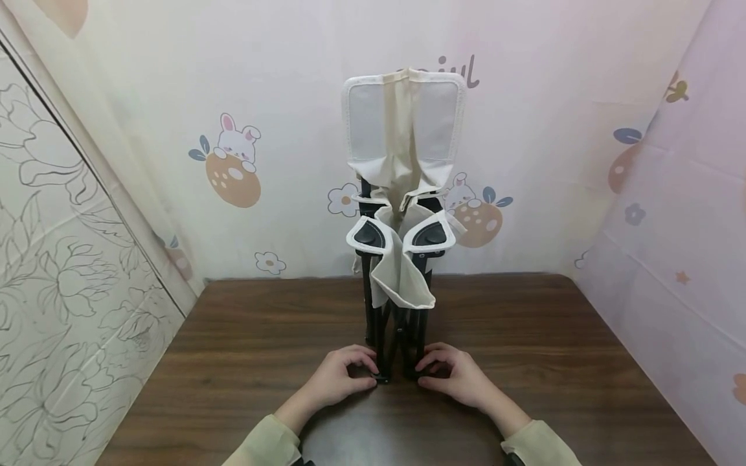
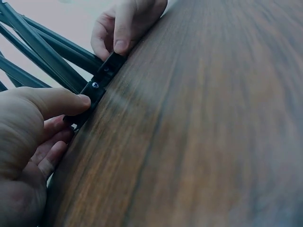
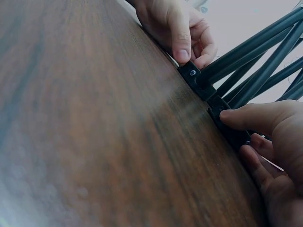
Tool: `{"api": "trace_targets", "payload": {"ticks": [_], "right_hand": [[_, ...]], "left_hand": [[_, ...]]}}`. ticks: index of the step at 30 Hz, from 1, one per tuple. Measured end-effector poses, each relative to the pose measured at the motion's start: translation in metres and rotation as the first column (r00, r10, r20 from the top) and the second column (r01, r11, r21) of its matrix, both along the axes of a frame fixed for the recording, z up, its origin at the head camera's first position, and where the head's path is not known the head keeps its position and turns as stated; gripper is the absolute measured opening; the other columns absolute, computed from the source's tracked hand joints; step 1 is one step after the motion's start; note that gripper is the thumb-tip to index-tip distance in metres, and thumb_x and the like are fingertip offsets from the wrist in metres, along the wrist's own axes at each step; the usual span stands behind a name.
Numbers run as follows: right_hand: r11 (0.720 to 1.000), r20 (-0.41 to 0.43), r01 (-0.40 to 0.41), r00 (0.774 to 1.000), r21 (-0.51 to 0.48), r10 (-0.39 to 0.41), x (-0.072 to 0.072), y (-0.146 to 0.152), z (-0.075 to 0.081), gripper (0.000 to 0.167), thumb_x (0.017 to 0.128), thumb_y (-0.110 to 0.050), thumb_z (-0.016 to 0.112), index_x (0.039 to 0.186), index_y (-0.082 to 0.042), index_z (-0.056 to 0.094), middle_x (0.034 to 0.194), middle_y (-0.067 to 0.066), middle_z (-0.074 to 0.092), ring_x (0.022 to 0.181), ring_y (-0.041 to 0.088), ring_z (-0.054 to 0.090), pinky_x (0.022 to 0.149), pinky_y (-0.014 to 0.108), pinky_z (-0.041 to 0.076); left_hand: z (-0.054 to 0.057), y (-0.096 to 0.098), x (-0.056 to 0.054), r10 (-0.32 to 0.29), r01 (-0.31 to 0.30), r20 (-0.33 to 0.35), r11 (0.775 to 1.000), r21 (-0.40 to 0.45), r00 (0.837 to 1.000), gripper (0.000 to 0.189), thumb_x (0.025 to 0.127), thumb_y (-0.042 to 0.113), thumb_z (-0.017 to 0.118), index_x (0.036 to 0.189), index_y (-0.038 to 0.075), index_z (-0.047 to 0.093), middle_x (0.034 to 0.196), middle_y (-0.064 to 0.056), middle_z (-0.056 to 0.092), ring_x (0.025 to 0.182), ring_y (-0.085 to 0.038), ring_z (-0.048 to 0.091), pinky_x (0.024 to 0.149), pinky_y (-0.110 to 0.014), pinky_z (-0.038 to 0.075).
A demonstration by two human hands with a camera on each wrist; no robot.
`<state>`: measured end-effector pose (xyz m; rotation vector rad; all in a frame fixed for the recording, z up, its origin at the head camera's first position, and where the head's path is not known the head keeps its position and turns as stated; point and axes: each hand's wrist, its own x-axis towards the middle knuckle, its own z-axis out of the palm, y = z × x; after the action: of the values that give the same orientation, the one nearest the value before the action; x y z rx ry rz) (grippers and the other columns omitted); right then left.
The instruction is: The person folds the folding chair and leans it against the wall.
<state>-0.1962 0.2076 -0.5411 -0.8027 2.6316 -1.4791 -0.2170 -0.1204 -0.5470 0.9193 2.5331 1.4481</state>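
Note:
A folding chair (image 1: 402,285) with cream fabric and black tube legs stands upright on the wooden table, its sides drawn close together. Its backrest (image 1: 402,116) rises against the wall cloth, and the seat fabric sags in folds between the two front corners. Low at the front left, my left hand (image 1: 344,374) pinches a black plastic foot (image 2: 84,101) between thumb and fingers. Opposite it, my right hand (image 1: 454,375) pinches the other front foot (image 3: 225,118) the same way. In both wrist views the two feet sit nearly end to end on the tabletop.
The dark wooden table (image 1: 233,388) has its back edge against a hanging cloth (image 1: 291,129) printed with rabbits and flowers. More patterned cloth hangs at the right, and a panel (image 1: 64,291) with line-drawn flowers stands at the left.

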Motion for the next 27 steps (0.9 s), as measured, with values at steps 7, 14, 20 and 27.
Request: {"api": "trace_targets", "payload": {"ticks": [7, 14, 20, 27], "right_hand": [[1.000, -0.028, 0.007, 1.000, -0.008, -0.007, 0.0025, -0.0011, 0.0013, 0.015, 0.091, -0.015, 0.090, 0.104, -0.017, 0.082, 0.132, 0.021, 0.069, 0.097, 0.015, 0.073, 0.084, 0.031, 0.063], [1.000, -0.071, 0.030, 0.997, -0.008, -0.030, 0.0042, -0.0058, 0.0031, 0.016, 0.089, -0.013, 0.091, 0.101, -0.016, 0.082, 0.130, 0.020, 0.071, 0.098, 0.017, 0.073, 0.083, 0.032, 0.064], [0.999, -0.063, 0.046, 0.997, 0.022, -0.044, 0.0022, -0.0051, -0.0018, 0.016, 0.089, -0.015, 0.091, 0.101, -0.021, 0.081, 0.131, 0.018, 0.071, 0.097, 0.011, 0.071, 0.084, 0.030, 0.062], [0.997, -0.054, 0.059, 0.997, 0.041, -0.057, 0.0035, -0.0037, -0.0014, 0.016, 0.090, -0.019, 0.092, 0.101, -0.023, 0.082, 0.133, 0.018, 0.071, 0.096, 0.010, 0.072, 0.085, 0.031, 0.061]], "left_hand": [[0.0005, 0.0003, 0.0007, -0.015, 0.015, -0.012, 1.000, -0.007, 1.000, 0.018, 0.091, 0.017, 0.090, 0.103, 0.027, 0.082, 0.132, 0.006, 0.074, 0.127, -0.020, 0.068, 0.113, -0.042, 0.050], [-0.0009, -0.0007, 0.0003, -0.013, 0.013, -0.033, 1.000, -0.013, 0.999, 0.016, 0.092, 0.019, 0.090, 0.104, 0.026, 0.083, 0.130, 0.007, 0.075, 0.126, -0.019, 0.068, 0.114, -0.045, 0.051], [-0.0005, -0.0004, 0.0011, -0.016, 0.015, -0.048, 1.000, -0.014, 0.999, 0.018, 0.092, 0.017, 0.091, 0.105, 0.026, 0.082, 0.130, 0.006, 0.075, 0.126, -0.020, 0.068, 0.114, -0.045, 0.051], [-0.0010, 0.0003, 0.0020, -0.015, 0.014, -0.059, 1.000, -0.023, 0.998, 0.018, 0.093, 0.017, 0.090, 0.106, 0.025, 0.081, 0.131, 0.005, 0.075, 0.127, -0.020, 0.068, 0.114, -0.048, 0.052]]}}
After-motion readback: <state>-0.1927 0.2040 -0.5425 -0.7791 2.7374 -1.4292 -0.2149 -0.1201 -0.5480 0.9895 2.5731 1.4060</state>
